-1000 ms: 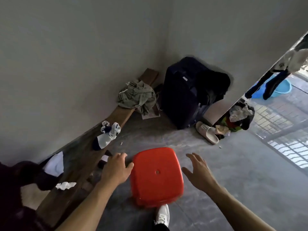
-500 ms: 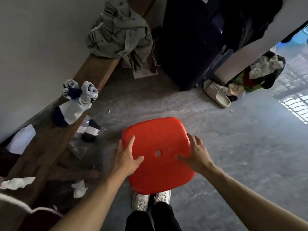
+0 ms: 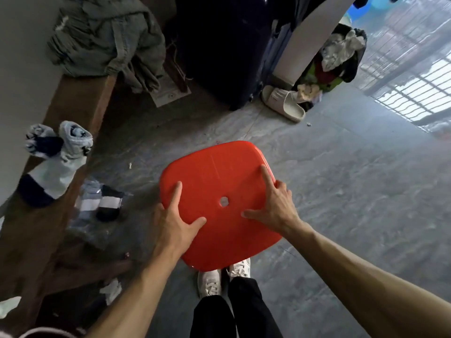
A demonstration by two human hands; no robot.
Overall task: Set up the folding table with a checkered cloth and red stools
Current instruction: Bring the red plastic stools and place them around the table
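Stool: a red stool (image 3: 219, 203) sits in the lower middle of the frame, seen from above — only its square, rounded seat with a small centre hole shows, its legs hidden beneath.
Left hand: the left hand (image 3: 174, 223) lies on the seat's left edge, index finger straight across the top, thumb spread toward the hole; the other fingers drop over the rim, and whether they curl under it cannot be told.
Right hand: the right hand (image 3: 274, 208) rests on the seat's right side, index finger stretched up the surface, thumb pointing at the hole, the remaining fingers bent over the edge.
Feet: two white sneakers (image 3: 223, 279) and dark trouser legs stand just below the seat, partly covered by it.
Bench: a wooden bench (image 3: 80, 106) runs up the left side of the frame along the wall, carrying rolled socks (image 3: 56, 152) at mid left and a crumpled grey-green garment (image 3: 107, 37) at upper left.
Floor: grey stone floor (image 3: 341, 191); more socks lie under the bench's edge.
Background: a dark suitcase (image 3: 219, 45) at top centre, a pale slipper (image 3: 284, 103) beside it — just right of that, a pile of clothes (image 3: 334, 59).
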